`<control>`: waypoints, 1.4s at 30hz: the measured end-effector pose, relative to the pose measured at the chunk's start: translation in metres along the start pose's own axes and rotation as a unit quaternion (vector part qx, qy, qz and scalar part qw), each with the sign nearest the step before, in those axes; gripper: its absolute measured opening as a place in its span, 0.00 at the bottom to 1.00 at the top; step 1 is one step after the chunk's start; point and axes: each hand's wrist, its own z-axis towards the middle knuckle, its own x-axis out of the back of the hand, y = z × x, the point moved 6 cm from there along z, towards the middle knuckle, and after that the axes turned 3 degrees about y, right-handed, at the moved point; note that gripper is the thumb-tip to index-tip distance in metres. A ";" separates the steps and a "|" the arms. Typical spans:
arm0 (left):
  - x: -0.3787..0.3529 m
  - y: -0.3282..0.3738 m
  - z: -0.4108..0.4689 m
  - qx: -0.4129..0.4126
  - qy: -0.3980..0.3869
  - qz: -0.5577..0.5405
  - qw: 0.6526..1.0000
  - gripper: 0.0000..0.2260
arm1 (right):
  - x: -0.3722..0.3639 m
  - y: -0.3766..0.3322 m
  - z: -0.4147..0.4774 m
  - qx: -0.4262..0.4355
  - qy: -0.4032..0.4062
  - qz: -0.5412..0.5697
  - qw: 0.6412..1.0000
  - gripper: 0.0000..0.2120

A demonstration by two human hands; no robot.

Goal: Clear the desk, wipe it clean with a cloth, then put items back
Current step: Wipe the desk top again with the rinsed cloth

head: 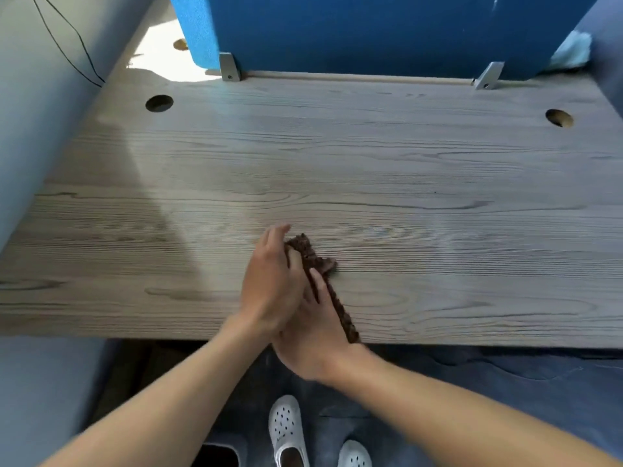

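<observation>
Fingers point(278, 232) of L hand point(269, 288) stretched out, a bit blurred, tips past the far end of the cloth point(312, 254). L thumb lies across the cloth, but can't tell if it really pinches. L hand sits on top of R hand point(313, 342), so most of R is covered. One R finger shows, straight, flat along the cloth, not clenched.

Counts:
- 1 cloth, dark brown, bunched into a long strip.
- 2 hands, 2 bare forearms.
- 2 round cable holes in the table point(404, 170), one by the far L corner point(159, 103), one by the far R corner point(559, 117).
- 1 blue partition point(371, 32) along the far edge, on 2 grey brackets point(230, 67) point(487, 75).
- 1 thin black cable point(67, 38) down the wall at L.
- 2 white clogs point(286, 429) on the floor below the front edge; the R one is cut off by the frame.

Cloth pos.: on the table near the front edge, approx. mid-width. Far end sticks out just beyond the L thumb, R of the L fingers. The rest runs back along the outer side of R hand to the front edge at the wrist. Middle part is btwn the two hands, hidden.

Hard to make out: a pale teal lump point(573, 50) past the partition's R end, and a dark object point(215, 456) at the bottom, cut off.
</observation>
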 end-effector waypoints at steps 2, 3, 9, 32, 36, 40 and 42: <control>-0.007 0.007 -0.015 0.002 0.040 -0.050 0.998 0.18 | 0.033 0.035 0.001 -0.034 0.070 0.141 0.987 0.26; -0.013 0.007 -0.021 0.008 0.046 -0.058 0.997 0.20 | 0.046 0.070 -0.001 -0.094 0.146 0.161 0.972 0.21; -0.067 -0.022 -0.045 -0.115 -0.072 0.263 0.955 0.30 | 0.037 0.179 -0.009 -0.250 0.066 -0.049 0.965 0.31; -0.045 -0.040 0.007 -0.240 -0.120 0.306 0.913 0.30 | 0.044 0.188 0.050 -0.223 0.085 -0.089 0.967 0.32; -0.039 -0.053 0.043 -0.344 -0.202 0.302 0.866 0.29 | 0.047 0.190 0.052 -0.224 0.097 -0.084 0.966 0.32; -0.027 -0.067 0.123 -0.110 -0.056 0.330 0.936 0.31 | 0.045 0.188 0.050 -0.222 0.111 -0.089 0.965 0.31; -0.038 -0.056 0.102 -0.119 -0.049 0.330 0.935 0.31 | 0.051 0.190 0.055 -0.212 0.106 -0.096 0.967 0.29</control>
